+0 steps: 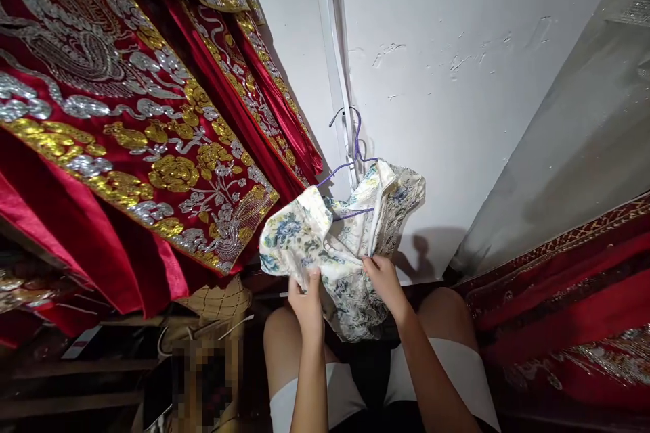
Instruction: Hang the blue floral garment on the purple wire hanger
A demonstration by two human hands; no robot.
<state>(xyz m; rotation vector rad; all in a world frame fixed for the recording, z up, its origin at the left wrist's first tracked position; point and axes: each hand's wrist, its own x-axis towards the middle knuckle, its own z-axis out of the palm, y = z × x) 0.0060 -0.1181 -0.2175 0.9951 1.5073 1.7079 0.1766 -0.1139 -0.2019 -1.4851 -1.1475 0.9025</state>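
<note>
Floral garment (345, 243) centre frame: white, blue and yellow flowers, bunched up on purple wire hanger (357, 145). Hanger hook sits up against white strip (332, 47) running down wall (457, 81); caught on it or just in front, cannot tell. Garment hangs in front of wall, above bare knees (441, 311).

Left hand (307, 301) closed on lower left fold of garment, thumb on top, fingers behind cloth. Right hand (383, 281) gripping cloth just right of middle, fingers curled into fabric. Hands near each other, not touching, cloth between. Both forearms reaching up from bottom edge. Hem drops between forearms to dark gap between legs.

White shorts (457, 365) over both thighs.

Left of garment: red robes (101, 115), heavy gold and silver embroidery, hanging in overlapping layers, nearest edge just beside hanger. Below robes: straw hat (216, 301), near left knee. Under hat: pixelated patch, contents unreadable; dark clutter around it.

Right of garment: grey panel (573, 135) slanting along wall, well apart from hands. Below panel: more red cloth (569, 284) with gold trim, beside right knee.
</note>
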